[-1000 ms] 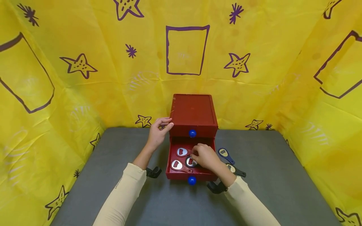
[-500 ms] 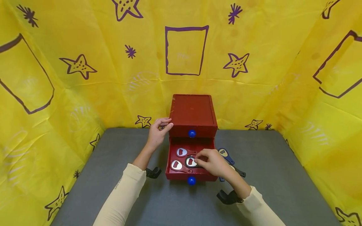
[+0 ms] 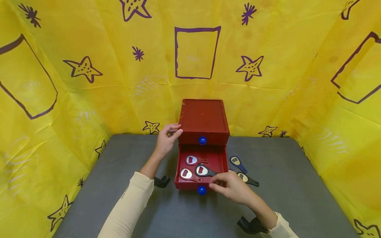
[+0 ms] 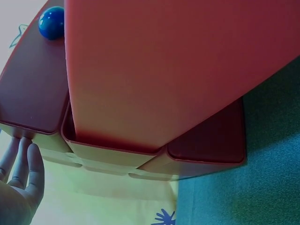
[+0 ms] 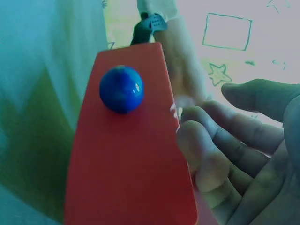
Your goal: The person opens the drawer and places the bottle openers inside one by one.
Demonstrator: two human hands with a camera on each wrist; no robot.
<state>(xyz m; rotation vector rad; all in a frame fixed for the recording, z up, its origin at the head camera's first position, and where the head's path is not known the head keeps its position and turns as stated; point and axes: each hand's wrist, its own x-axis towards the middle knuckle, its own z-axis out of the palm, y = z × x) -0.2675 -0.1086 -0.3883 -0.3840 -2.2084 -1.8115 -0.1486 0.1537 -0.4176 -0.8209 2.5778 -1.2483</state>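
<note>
Three metal-faced openers, two red, one black, lie in the red plastic drawer; my right grip, loosely curled, empty, should meet its rim gently.

Just right of the left hand, and beyond the right hand, stands the cabinet. Its drawer juts nearer, front edge at the right hand's fingertips, lower knob just left of them. Three openers lie inside, left of and beyond that hand; more openers lie on the table behind it.
</note>
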